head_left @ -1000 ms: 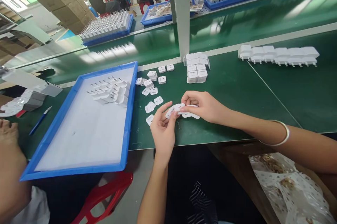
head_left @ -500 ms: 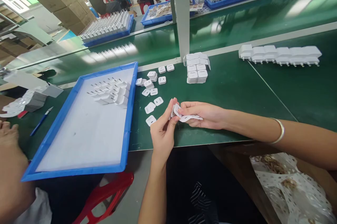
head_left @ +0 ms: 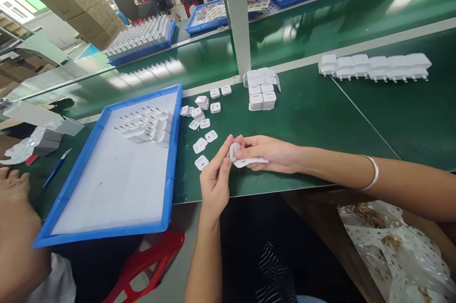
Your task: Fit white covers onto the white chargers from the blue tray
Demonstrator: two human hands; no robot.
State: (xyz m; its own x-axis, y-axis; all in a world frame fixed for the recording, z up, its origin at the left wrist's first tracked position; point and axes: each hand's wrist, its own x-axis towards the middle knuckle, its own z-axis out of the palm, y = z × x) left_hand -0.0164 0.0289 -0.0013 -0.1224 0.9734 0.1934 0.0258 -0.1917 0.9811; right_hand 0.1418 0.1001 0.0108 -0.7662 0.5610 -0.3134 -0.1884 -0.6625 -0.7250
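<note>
Between my hands, just above the near edge of the green bench, are thin white rounded-square plastic covers [head_left: 247, 162]. My right hand [head_left: 276, 153] is closed around several of them, its thumb pressing on one tilted up at the left end. My left hand [head_left: 214, 182] pinches at that same end, fingers and thumb meeting the tilted cover; its fingertips partly hide it. To the left lie loose covers [head_left: 201, 162] with small dark slots, some single, some in low stacks. Farther back stands a block of stacked printed covers [head_left: 262, 99].
A blue-rimmed tray [head_left: 166, 205] on the left holds white plug housings [head_left: 153, 127] with metal pins. More white housings [head_left: 374, 68] line up at the right. A post [head_left: 237, 23] rises behind. A pen [head_left: 57, 168] and another person's hand [head_left: 14, 184] are far left.
Both hands stay together over the bench. The tilted cover has turned under my right thumb, and the covers beneath sit closer to my left fingers. The whole view has shifted slightly.
</note>
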